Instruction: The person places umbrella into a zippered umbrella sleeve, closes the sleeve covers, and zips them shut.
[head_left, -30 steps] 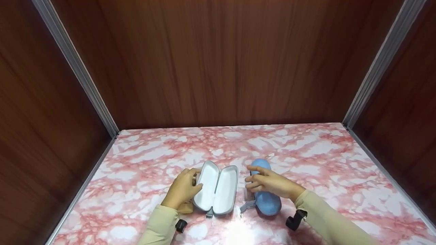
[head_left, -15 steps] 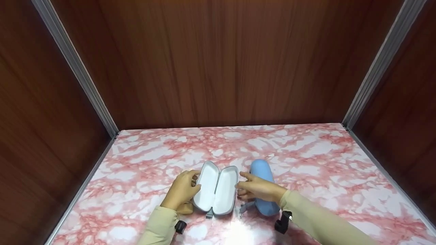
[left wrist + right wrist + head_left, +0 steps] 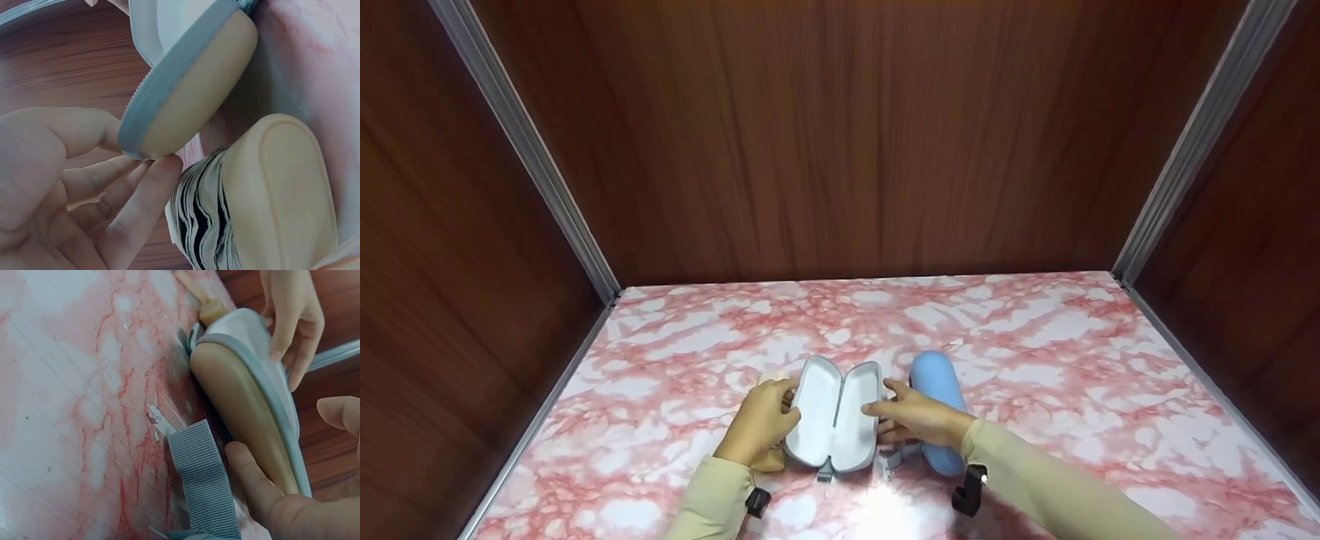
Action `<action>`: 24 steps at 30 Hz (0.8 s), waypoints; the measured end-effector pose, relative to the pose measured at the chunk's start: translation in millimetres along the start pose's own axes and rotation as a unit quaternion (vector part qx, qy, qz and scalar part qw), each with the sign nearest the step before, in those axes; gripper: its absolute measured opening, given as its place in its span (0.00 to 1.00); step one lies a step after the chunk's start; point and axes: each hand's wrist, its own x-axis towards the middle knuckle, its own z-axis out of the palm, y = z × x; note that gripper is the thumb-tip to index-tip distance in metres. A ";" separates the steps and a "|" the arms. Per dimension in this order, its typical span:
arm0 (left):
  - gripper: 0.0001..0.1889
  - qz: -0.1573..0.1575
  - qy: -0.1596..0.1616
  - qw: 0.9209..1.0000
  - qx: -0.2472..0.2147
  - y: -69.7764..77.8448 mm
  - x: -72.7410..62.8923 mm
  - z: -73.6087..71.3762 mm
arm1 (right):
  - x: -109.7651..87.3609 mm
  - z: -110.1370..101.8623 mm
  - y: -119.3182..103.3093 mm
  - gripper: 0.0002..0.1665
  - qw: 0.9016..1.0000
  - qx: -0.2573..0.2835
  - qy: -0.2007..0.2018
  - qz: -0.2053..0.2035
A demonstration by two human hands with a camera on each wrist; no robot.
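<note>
An unzipped glasses case (image 3: 814, 420) lies spread, white inside, with a tan shell (image 3: 197, 84) and grey zip trim. My left hand (image 3: 761, 420) pinches the rim of its left half, fingertips at the trim in the left wrist view. My right hand (image 3: 919, 416) straddles the rim of the right half. Its thumb reaches over the white inside in the head view. In the right wrist view one finger (image 3: 242, 455) lies along the tan shell. Right of it, partly behind my right hand, lies a blue glasses case (image 3: 937, 382).
Below my left hand lies a tan rounded object (image 3: 281, 185) with dark-and-light pleated layers beside it. A grey ribbed strap (image 3: 202, 472) lies near the right half. Wood panels (image 3: 840, 150) enclose the pink marbled tabletop (image 3: 1035, 330) at back and sides.
My right hand has moved left from over the blue case to the open case's right half. That half has shifted slightly left. My left hand has stayed at the left rim.
</note>
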 end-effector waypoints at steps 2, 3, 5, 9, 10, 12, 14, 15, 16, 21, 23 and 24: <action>0.21 0.010 0.002 1.000 0.009 0.4 -1.1 0.2 | 2.1 0.7 0.4 0.61 1.000 0.003 -0.002 -0.003; 0.18 0.017 0.004 1.000 0.015 0.5 -1.5 0.5 | 3.1 0.9 0.7 0.61 1.000 0.006 -0.004 -0.003; 0.13 0.028 0.005 0.999 0.027 0.7 -2.7 1.5 | 5.3 1.1 1.6 0.60 1.000 0.011 -0.010 -0.006; 0.05 0.039 0.001 0.998 0.042 1.4 -5.0 4.5 | 7.8 1.3 4.1 0.59 1.000 0.024 -0.018 -0.002; 0.06 0.037 -0.002 0.998 0.043 1.5 -5.5 5.3 | 8.2 1.3 4.8 0.60 0.999 0.027 -0.019 0.000; 0.07 0.034 -0.006 0.998 0.045 1.4 -6.2 7.1 | 8.9 1.1 5.8 0.61 0.999 0.032 -0.018 0.003; 0.08 0.030 -0.009 0.998 0.048 1.8 -6.3 8.0 | 9.4 0.7 6.3 0.61 0.999 0.035 -0.017 0.002; 0.09 0.030 -0.010 0.998 0.050 1.6 -6.3 8.5 | 9.7 0.5 6.4 0.60 0.999 0.036 -0.016 0.000; 0.09 0.030 -0.011 0.998 0.051 1.5 -6.2 8.8 | 10.0 0.3 6.4 0.60 0.999 0.037 -0.017 -0.003; 0.11 0.036 -0.007 0.998 0.048 0.8 -5.8 9.6 | 11.1 -0.9 5.9 0.55 0.999 0.046 -0.027 -0.010; 0.14 0.042 -0.003 0.998 0.043 0.6 -5.5 10.4 | 11.5 -1.4 5.7 0.53 0.998 0.054 -0.032 -0.010; 0.15 0.045 -0.003 0.998 0.039 0.7 -5.4 10.8 | 11.9 -1.7 5.7 0.50 0.997 0.060 -0.037 -0.010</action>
